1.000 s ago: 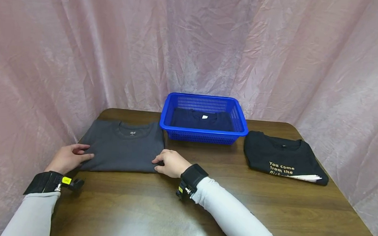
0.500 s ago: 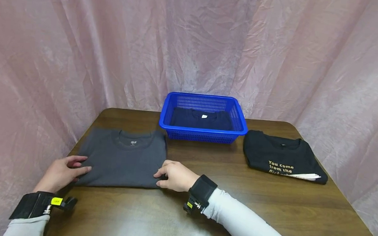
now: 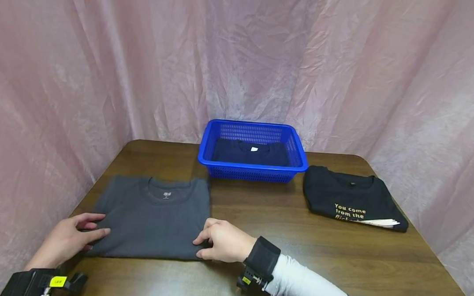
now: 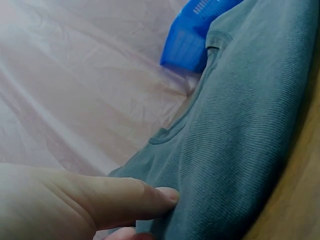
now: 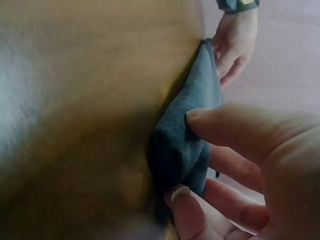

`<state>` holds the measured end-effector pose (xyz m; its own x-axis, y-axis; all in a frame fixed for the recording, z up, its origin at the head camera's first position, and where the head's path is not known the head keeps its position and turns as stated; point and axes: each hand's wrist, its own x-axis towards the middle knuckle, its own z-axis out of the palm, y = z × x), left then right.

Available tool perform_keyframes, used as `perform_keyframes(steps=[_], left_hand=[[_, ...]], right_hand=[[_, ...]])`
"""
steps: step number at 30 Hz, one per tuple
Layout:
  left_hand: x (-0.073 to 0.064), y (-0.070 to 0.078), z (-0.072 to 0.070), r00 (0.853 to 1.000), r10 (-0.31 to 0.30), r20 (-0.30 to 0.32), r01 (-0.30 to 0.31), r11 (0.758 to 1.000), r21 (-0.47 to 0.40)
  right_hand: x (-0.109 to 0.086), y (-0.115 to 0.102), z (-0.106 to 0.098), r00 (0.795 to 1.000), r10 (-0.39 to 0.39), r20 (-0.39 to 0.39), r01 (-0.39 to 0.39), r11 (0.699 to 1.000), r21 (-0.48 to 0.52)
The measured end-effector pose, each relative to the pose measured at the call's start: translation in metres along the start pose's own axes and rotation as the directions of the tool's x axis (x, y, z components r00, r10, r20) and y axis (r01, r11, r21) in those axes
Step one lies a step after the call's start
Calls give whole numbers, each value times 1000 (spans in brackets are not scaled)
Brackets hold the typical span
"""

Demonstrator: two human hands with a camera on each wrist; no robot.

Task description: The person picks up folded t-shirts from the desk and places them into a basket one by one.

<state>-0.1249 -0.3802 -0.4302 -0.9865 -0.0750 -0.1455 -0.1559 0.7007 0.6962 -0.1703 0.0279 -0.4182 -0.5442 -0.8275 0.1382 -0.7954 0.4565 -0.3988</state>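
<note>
A folded dark grey T-shirt (image 3: 154, 224) lies on the left part of the table, its collar at the far side. At its left edge my left hand (image 3: 66, 237) pinches the cloth, the thumb on top. The left wrist view shows that thumb (image 4: 145, 200) pressed on the fabric, while most of the other fingers are hidden. My right hand (image 3: 226, 241) pinches the near right corner of the shirt. Seen from the right wrist, the right thumb (image 5: 215, 125) lies on the folded edge (image 5: 175, 140) and a fingertip reaches its underside.
A blue plastic basket (image 3: 252, 166) with a folded navy T-shirt (image 3: 248, 154) inside stands at the back of the wooden table (image 3: 315, 266). To the right lies a folded black T-shirt (image 3: 350, 195) with printed lettering. Pink curtains (image 3: 165, 65) hang behind the table.
Both hands have drawn the grey T-shirt towards the near edge of the table, away from beside the basket. The basket and the black T-shirt have stayed in place.
</note>
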Motion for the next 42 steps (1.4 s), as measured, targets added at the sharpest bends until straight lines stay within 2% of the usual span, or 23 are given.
perform_keyframes(steps=[9,13,14,16,18,19,21,22,24,25,27,28,29,31,33,34,35,36,38,40,42], left_hand=[[-12,-3,0,996,-71,52,74,996,-56],[-10,2,-8,993,-93,75,98,993,-70],[-8,3,-11,994,-92,65,97,993,-67],[-4,5,-17,998,-69,7,69,998,-1],[2,7,-21,997,-35,-73,42,994,98],[6,8,-24,994,-28,-102,43,989,143],[14,8,-27,990,-35,-135,66,972,228],[19,8,-29,990,-52,-128,84,963,258],[27,8,-30,991,-112,-78,129,956,263],[30,8,-29,989,-142,-50,151,955,257],[37,8,-28,984,-176,-8,173,955,242],[40,8,-28,983,-185,11,178,959,219],[42,7,-28,982,-189,31,180,967,182],[48,7,-29,979,-193,68,184,975,122],[52,7,-31,974,-184,132,181,983,39],[54,7,-33,969,-185,165,185,983,10],[56,6,-34,963,-183,200,193,981,-29],[57,6,-34,956,-181,229,200,978,-61],[58,4,-33,945,-162,284,210,967,-147],[58,1,-31,942,-128,311,200,957,-212],[56,-1,-31,940,-87,329,181,947,-267]], right_hand=[[-11,-10,1,999,-36,29,36,999,8],[-10,-7,-4,999,-7,48,3,996,87],[-9,-5,-5,999,20,37,-25,993,116],[-6,-2,-9,994,111,-2,-109,975,194],[-2,1,-11,971,234,-54,-211,940,268],[1,3,-12,949,308,-74,-271,910,312],[6,7,-11,886,459,-71,-389,816,428],[9,9,-10,854,519,-50,-429,754,497],[15,12,-7,797,603,25,-460,581,671],[18,14,-6,779,624,66,-455,489,744],[23,16,-4,767,624,145,-415,310,856],[26,17,-3,773,610,178,-380,220,898],[29,19,-2,779,592,205,-353,146,924],[33,21,0,798,551,244,-320,45,946],[36,22,2,814,516,265,-298,-20,954],[37,23,4,820,505,269,-292,-34,956],[38,23,6,823,502,267,-293,-27,956],[38,23,7,823,509,251,-293,2,956],[38,22,11,818,544,188,-295,115,949],[38,19,13,807,578,125,-301,219,928],[38,17,11,803,591,80,-306,293,906]])
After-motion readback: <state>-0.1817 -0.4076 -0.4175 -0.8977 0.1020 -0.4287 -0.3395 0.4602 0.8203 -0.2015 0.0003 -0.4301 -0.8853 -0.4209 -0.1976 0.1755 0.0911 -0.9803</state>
